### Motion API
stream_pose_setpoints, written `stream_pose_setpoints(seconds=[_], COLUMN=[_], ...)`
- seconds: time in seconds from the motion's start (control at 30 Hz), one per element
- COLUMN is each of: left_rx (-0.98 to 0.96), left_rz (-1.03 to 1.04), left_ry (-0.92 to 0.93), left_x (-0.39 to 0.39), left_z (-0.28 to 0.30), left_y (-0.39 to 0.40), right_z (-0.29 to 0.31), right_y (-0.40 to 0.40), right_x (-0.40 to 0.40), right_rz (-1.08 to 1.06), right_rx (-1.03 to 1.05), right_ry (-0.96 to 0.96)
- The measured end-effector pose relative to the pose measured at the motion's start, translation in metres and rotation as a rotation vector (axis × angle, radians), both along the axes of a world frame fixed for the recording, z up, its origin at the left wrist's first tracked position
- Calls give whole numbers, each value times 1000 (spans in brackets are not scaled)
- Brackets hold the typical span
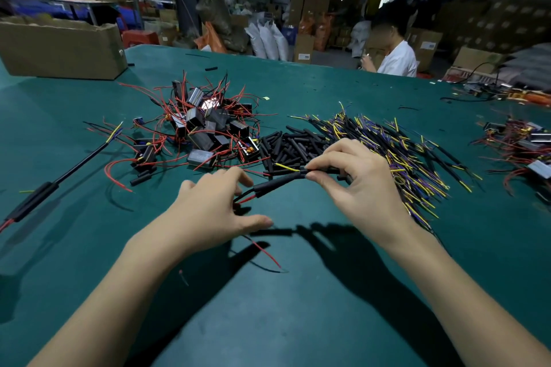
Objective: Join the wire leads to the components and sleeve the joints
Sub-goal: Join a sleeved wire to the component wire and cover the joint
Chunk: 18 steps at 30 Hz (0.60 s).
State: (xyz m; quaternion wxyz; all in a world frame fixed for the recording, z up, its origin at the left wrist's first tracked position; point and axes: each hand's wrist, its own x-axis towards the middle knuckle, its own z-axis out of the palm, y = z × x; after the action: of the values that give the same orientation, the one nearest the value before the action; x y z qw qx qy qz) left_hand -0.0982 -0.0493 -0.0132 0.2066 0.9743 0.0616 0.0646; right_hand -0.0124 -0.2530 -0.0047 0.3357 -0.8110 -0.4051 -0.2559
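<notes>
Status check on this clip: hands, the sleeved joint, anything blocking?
Right hand pinching the black sleeve at its far end. Left hand holding the red-lead end. Sleeve is on, held above the green table. Nothing in the way.

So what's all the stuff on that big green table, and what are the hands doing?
Table: one, green, under everything.
Component pile: one heap, black blocks with red wires, left of middle.
Sleeve pile: one heap, black tubes, middle.
Wire lead pile: one heap, yellow, purple and black, right.
Sleeved assembly: one, black, far left.
Cardboard box: one, brown, back left.
Held assembly: one, black sleeve, between the hands.
Left hand: holds its red-wire end.
Right hand: pinches its other end.
</notes>
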Motion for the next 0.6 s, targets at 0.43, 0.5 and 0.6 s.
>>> stream_pose_setpoints(seconds=[0.43,0.5,0.6], left_rx=[261,360,511], left_rz=[77,145,225], left_ry=[-120,-124,-85], left_x=[-54,-70,-93], left_z=[11,18,25], left_y=[44,59,80], right_z=[16,13,11], right_y=[69,92,129], right_x=[3,-2,-11], right_rz=[144,202,284], right_rx=[-205,-200,-181], right_ry=[-367,-386,-457])
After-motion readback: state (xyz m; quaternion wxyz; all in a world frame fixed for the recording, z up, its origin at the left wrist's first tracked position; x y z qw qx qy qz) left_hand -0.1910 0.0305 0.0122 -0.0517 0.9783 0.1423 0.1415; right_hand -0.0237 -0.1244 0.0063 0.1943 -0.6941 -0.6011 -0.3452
